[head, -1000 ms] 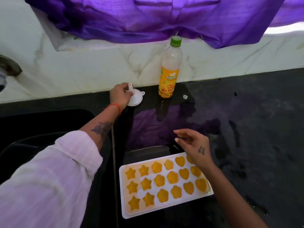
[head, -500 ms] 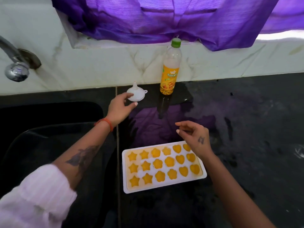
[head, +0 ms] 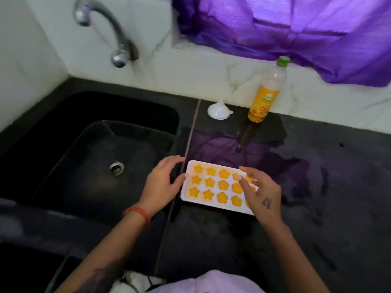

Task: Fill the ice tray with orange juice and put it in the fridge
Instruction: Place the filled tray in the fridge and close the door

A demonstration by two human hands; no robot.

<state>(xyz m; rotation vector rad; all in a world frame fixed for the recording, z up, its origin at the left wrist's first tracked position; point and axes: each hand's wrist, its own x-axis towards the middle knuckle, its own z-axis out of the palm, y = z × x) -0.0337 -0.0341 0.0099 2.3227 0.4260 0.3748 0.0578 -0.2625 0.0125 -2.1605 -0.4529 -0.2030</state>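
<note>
A dark stone bench (head: 317, 208) fills most of the view, glossy and mirroring the purple curtain (head: 285, 28) that hangs over the white marble wall behind it. Set into the bench on the left is a black sink (head: 84, 155) with a metal drain in its floor and a chrome tap (head: 110, 32) curving out of the wall above. On the bench just right of the sink lies the white ice tray (head: 213, 185), its star and flower moulds full of orange juice. The left hand (head: 163, 185) is spread wide at the tray's left end, thumb tip touching the rim and fingers reaching along the far corner. The right hand (head: 262, 193) hovers over the tray's right end with fingers loosely bent, hiding that end; it grips nothing visible. Against the wall stands a juice bottle (head: 266, 92) with a green cap, nearly drained. Left of it, apart, a small white funnel (head: 219, 111) sits spout up.
</note>
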